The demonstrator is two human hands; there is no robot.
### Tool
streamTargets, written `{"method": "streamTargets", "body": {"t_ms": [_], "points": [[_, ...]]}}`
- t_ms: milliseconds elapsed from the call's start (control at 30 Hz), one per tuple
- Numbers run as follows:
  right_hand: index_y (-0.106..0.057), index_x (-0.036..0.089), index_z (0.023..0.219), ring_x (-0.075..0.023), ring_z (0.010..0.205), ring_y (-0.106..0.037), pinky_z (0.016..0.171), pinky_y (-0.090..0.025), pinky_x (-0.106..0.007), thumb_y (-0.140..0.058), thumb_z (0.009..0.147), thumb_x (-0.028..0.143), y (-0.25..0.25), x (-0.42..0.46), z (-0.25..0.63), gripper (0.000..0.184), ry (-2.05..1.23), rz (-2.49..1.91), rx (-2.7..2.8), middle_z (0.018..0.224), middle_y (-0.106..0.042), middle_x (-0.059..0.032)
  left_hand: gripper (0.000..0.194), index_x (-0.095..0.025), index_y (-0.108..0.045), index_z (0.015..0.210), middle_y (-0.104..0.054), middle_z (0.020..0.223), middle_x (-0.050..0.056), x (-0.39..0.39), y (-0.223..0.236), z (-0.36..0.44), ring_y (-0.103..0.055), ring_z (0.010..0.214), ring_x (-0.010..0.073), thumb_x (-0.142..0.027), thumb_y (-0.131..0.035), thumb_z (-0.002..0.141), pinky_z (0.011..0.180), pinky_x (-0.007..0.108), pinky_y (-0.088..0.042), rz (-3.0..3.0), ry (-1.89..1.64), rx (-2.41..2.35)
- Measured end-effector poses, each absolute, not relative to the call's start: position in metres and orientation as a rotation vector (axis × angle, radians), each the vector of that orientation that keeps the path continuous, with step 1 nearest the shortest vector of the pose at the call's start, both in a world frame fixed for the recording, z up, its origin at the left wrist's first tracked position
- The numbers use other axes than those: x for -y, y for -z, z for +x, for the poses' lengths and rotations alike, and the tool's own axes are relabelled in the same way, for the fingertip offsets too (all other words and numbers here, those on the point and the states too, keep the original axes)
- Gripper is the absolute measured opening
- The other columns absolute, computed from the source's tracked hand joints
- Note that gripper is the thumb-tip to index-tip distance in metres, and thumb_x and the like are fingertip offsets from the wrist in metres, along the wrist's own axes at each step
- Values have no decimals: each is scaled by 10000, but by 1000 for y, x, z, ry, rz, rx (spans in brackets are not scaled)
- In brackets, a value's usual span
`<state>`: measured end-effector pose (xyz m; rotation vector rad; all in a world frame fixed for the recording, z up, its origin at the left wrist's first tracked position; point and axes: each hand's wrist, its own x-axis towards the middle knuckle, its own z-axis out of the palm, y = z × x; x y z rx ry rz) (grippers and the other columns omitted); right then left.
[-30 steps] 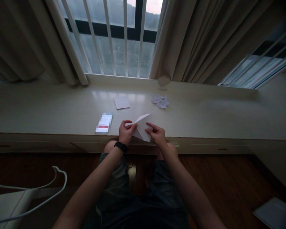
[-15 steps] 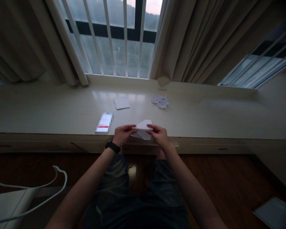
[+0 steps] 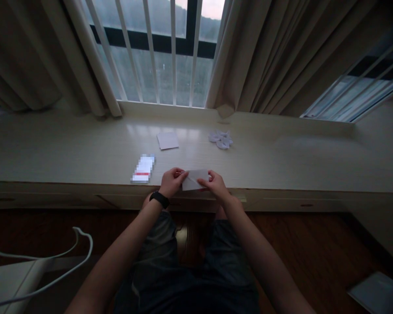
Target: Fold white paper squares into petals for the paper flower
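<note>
A folded sheet of white paper [image 3: 192,182] is held between my two hands, over the front edge of the pale counter [image 3: 281,165]. My left hand [image 3: 173,182] pinches its left side between thumb and fingers. On the right side my right hand [image 3: 216,185] grips it, with the thumb lying on the upper face and the fingers partly hidden behind. Beyond the hands lies a flat stack of square white paper [image 3: 167,141]. To its right sits a flower-like folded paper piece [image 3: 220,139].
A phone with a blurred screen [image 3: 143,168] lies left of my left hand. Curtains [image 3: 265,56] flank the barred window [image 3: 157,56] behind the counter. A white cable [image 3: 88,248] loops at lower left, and a flat pale object [image 3: 380,292] lies on the floor at right.
The paper was spread with a raised point, then brought together, and now lies flat as a smaller rectangle. Both hands have shifted their grips around it. Other things on the counter stayed put.
</note>
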<state>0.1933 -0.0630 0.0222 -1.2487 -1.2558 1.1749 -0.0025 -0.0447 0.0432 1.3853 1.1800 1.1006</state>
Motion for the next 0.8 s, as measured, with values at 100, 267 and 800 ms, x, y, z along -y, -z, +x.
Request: {"method": "streamTargets", "body": {"t_ms": [100,267,800], "points": [[-608,164,938,-186,723,-642,585,-570,-315,-791,608,455,-16,56,193,476,-1290,-1213,1183,902,-678,-62,451,-129,-599,913,-677,727,54,39,-40,-1,-633,623,159,-457,-772,657,522,254,-507,1273,-1057,-1137],[-569,183,950,-193,718,-645,546,-586,-321,-829,554,421,-11,45,195,530,-1297,-1201,1170,875,-667,-41,467,-125,-615,944,-643,641,19,23,-26,3,-621,572,146,-372,-821,606,519,248,-510,1286,-1001,-1145],[-611,147,1031,-141,518,-573,474,-467,-252,-764,590,391,16,0,213,527,-1158,-1387,1322,691,-668,-25,331,-125,-643,816,-651,659,13,-44,16,0,-637,588,148,-316,-806,600,533,244,-519,1263,-864,-1243]]}}
